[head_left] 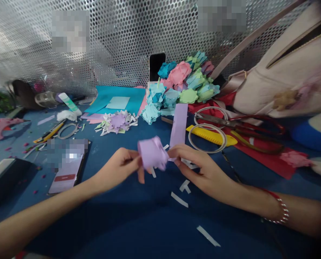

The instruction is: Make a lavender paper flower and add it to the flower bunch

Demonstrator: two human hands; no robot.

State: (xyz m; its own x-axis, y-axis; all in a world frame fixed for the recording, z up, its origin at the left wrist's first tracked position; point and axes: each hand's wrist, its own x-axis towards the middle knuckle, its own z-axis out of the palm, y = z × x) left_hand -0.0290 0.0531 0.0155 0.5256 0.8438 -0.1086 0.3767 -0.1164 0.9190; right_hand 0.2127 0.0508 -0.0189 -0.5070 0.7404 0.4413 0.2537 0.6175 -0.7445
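Pinching from both sides: left hand point(117, 167) has thumb and fingertips closed on the left edge of the folded lilac paper form point(152, 154), right hand point(203, 172) has thumb and forefinger closed on its right edge, other fingers loosely curled. The form is held up off the dark blue table covering point(138, 223), between the two hands, roughly mid-frame. Handling judgement: very light, thin paper, soft, creases permanently, crushes if squeezed across the middle. Grip dry, not slippery. Best hold looks like the outer folded edges, where layers stack and stiffen; fingertip pressure only, no palm. Nearer than the form: loose white paper strips point(179, 199) on the covering, and a beaded bracelet point(283, 212) on the right wrist. Left of the form: flat smartphone point(65, 169), screen blurred. Just behind the form: long lilac paper strip point(178, 126). Behind-right of the form: thin wire rings point(207, 138) over a yellow plastic toothed piece point(211, 135), then red-handled scissors point(238, 124). Behind-left: heap of lilac and white paper offcuts point(117, 122), then teal paper sheets point(117, 99). Farther behind the form: pile of folded pastel paper flowers point(184, 84); far right of it, pale pink bag point(284, 79). Farthest: perforated metal screen point(122, 43).
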